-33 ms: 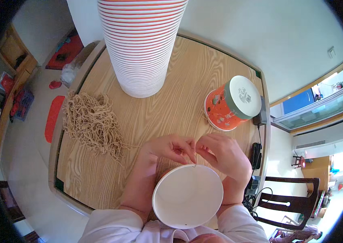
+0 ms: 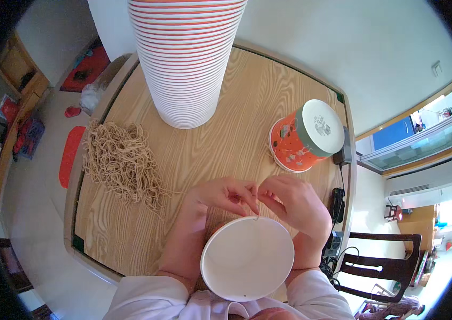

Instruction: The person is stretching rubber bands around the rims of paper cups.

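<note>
Close to my body, a white-lined paper bucket (image 2: 247, 261) stands with its open mouth facing up, between my forearms. A short bit of beige string (image 2: 258, 217) shows at its far rim. My left hand (image 2: 230, 195) has thumb and fingers pinched together right above that spot, on the string. My right hand (image 2: 296, 204) is closed beside it, fingers curled inward and fingertips nearly meeting the left ones; what it holds is hidden. One small dark hole shows inside the bucket near its near rim. To the left lies a tangled heap of beige string (image 2: 124, 162).
A tall stack of nested white paper buckets (image 2: 187, 69) rises at the back of the wooden table (image 2: 252, 106). An orange and green bucket (image 2: 296, 141) sits upside down at the right. Black power adapters (image 2: 337, 205) and cables line the right edge, near a dark chair (image 2: 380, 266).
</note>
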### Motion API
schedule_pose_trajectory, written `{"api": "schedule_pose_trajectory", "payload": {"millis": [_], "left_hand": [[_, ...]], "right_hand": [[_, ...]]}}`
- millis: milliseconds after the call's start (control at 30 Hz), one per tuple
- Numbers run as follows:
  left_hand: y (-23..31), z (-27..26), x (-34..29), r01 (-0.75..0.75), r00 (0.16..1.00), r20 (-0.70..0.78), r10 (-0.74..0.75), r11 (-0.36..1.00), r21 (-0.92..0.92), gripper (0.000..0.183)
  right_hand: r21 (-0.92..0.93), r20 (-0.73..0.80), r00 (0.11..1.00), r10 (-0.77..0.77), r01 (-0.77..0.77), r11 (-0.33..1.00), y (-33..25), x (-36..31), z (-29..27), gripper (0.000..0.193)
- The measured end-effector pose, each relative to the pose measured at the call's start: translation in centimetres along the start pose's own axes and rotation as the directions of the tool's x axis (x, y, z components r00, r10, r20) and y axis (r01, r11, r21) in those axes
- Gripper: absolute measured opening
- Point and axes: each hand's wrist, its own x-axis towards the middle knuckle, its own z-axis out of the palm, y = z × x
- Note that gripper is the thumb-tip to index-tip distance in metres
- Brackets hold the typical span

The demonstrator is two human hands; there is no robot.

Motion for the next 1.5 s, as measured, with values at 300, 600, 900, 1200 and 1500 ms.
{"api": "schedule_pose_trajectory", "payload": {"millis": [300, 600, 900, 1200, 1500], "left_hand": [[0.7, 0.3, -0.2, 0.121, 0.985, -0.095, -0.147, 0.964, -0.236, 0.011], [1.2, 1.3, -0.4, -0.153, 0.952, -0.303, 0.034, 0.913, -0.379, 0.030], [0.3, 0.2, -0.5, -0.036, 0.965, -0.261, -0.030, 0.969, -0.245, 0.020], [0.7, 0.6, 0.1, 0.071, 0.947, -0.292, -0.135, 0.973, -0.219, 0.010], [0.5, 0.6, 0.0, 0.062, 0.941, -0.302, -0.153, 0.955, -0.291, 0.012]], "right_hand": [[-0.018, -0.099, 0.994, -0.042, 0.040, 0.999, 0.4, 0.3, 0.4, 0.009], [0.009, -0.014, 0.995, -0.098, 0.098, 0.995, -0.1, 0.1, 0.0, 0.009], [0.025, -0.089, 0.986, -0.144, 0.146, 0.989, 0.2, -0.2, -0.2, 0.011], [0.003, -0.121, 0.986, -0.117, 0.118, 0.993, -0.3, 0.4, 0.5, 0.012], [0.003, -0.125, 0.986, -0.107, 0.108, 0.994, 0.2, 0.4, 0.8, 0.014]]}}
